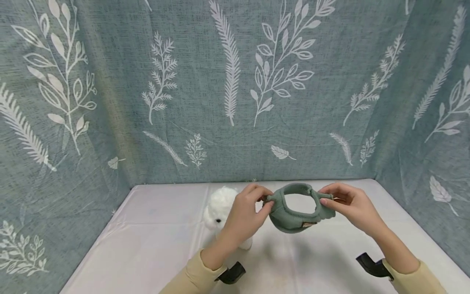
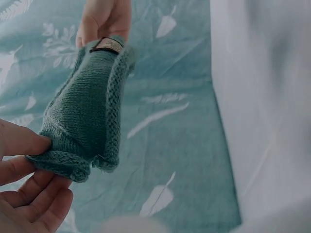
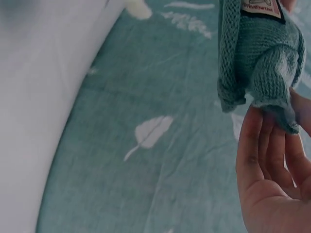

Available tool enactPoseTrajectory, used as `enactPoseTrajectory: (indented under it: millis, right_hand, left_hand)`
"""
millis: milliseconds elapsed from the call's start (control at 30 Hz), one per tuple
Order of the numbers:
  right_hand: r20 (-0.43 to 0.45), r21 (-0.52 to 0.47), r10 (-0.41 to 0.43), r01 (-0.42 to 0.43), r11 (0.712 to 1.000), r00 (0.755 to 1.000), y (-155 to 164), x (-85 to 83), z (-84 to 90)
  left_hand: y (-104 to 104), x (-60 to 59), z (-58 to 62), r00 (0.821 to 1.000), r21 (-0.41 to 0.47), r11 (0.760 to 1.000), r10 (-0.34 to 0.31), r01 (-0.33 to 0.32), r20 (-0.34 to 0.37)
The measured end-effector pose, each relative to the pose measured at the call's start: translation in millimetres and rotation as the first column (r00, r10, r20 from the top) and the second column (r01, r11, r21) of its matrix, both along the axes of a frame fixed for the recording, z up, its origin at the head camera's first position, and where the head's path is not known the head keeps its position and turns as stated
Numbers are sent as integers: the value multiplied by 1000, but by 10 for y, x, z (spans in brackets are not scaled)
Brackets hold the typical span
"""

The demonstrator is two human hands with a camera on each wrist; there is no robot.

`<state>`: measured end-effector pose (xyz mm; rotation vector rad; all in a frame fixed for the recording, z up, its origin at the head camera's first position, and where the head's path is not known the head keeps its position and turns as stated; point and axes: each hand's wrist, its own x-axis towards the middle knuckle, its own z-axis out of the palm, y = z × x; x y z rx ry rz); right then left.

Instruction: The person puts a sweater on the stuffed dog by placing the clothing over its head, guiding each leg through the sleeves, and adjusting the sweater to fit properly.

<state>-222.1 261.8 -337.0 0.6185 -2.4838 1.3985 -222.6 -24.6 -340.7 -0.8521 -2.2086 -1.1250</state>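
A small green knitted sweater [image 1: 293,222], sized for a toy, is stretched between both hands above the table. Its round opening faces up, and a stitched label [image 3: 263,8] shows on its side. My left hand [image 1: 248,208] pinches one end between thumb and fingers; the left wrist view shows the folded knit edge [image 2: 58,162] there. At the other end, my right hand [image 1: 350,206] pinches a short sleeve [image 3: 273,80]. A white plush dog [image 1: 222,204] stands on the table behind my left hand, partly hidden by it.
The white-covered table [image 1: 147,228] extends under both arms. Grey-green curtains [image 1: 198,81] with white leaf prints enclose its back and sides. Black straps [image 1: 232,273] stick out at both wrists beside the light yellow sleeves [image 1: 194,273].
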Motion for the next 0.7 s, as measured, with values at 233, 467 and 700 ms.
enactPoseTrajectory:
  millis: [233,467,700]
  right_hand:
    - [-31,-63,46,-47,997,998,-416,-123,150]
    - [-26,-119,73,-76,990,997,-771,-248,256]
    - [-32,-157,105,-108,982,994,-1116,-339,271]
  left_hand:
    - [-369,4,111,995,41,996,83,-81,-47]
    - [-668,6,222,981,46,986,163,-159,-106]
    - [-951,21,277,958,32,968,249,-247,-140]
